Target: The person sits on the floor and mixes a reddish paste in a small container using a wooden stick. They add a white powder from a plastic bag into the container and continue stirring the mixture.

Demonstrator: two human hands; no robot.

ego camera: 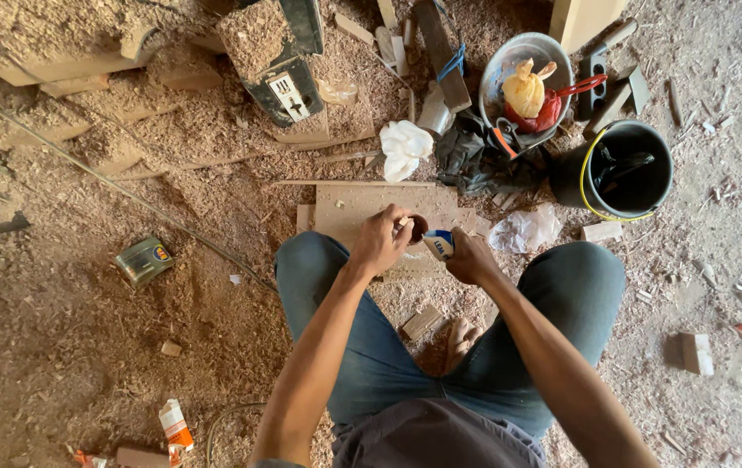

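Your left hand (pixel 380 238) is closed on a small dark round wooden piece (pixel 417 229), your right hand (pixel 468 258) clamped on a small blue-and-white tube (pixel 439 243) — both just above the flat board (pixel 371 206) on the sawdust floor (pixel 85 347). Squeeze hard and the contents may overshoot onto your fingers or jeans (pixel 371 347) — and a slipped piece would vanish into the sawdust.

Location type: woodworking shop, floor-level work area. Evidence, ref. landmark = black bucket (pixel 618 169):
- Sawdust (pixel 85 347) covers the ground left of and below the bucket, heaped thick at upper left.
- Offcut boards (pixel 59 69) lie half-buried in the heap, far left of the bucket.
- Flat wood panel (pixel 384 208) lies left of the bucket.
- Metal bowl (pixel 523 82) w/ misc. items sits just upper left of the bucket.
- Small wood blocks (pixel 696 351) lie scattered below and right of the bucket.
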